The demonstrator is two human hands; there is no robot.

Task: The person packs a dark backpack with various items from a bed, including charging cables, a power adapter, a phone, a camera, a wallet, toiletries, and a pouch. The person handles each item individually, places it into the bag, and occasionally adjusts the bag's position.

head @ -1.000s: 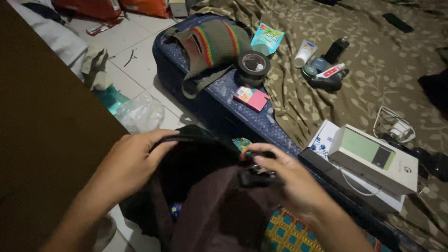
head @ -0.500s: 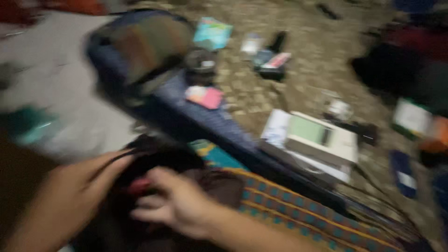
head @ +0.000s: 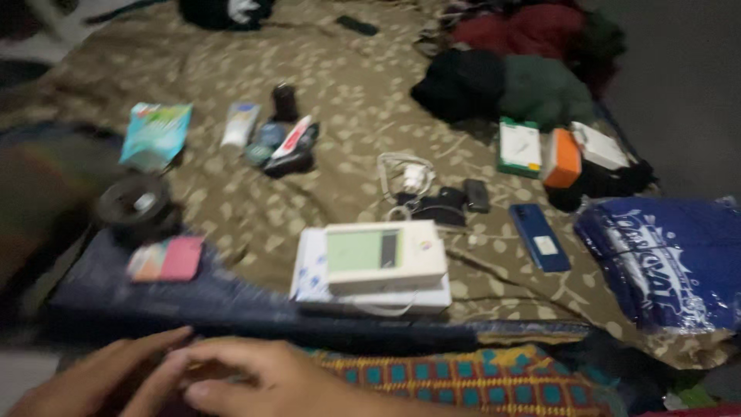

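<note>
My left hand (head: 96, 378) and my right hand (head: 266, 382) lie close together at the bottom edge, fingers stretched out and overlapping. Whatever is under them is cut off by the frame, so a grip cannot be made out. Just to the right of my right hand lies a colourful checked cloth (head: 471, 378). Beyond the hands runs the dark blue mattress edge (head: 231, 309). Nearest on the bed is a white box with a green panel (head: 384, 259), stacked on a flatter white box (head: 370, 300).
On the olive patterned sheet (head: 347, 77) lie a pink card case (head: 166, 259), a black tape roll (head: 139, 205), a teal packet (head: 157, 133), a white tube (head: 241, 123), a blue phone (head: 539, 237), a white charger cable (head: 405, 174), small boxes (head: 563, 158), a blue plastic bag (head: 671, 259) and piled clothes (head: 494, 85).
The view has swung up and to the right, off the dark bag and onto the bed. My hands have dropped to the bottom edge and the bag is out of sight.
</note>
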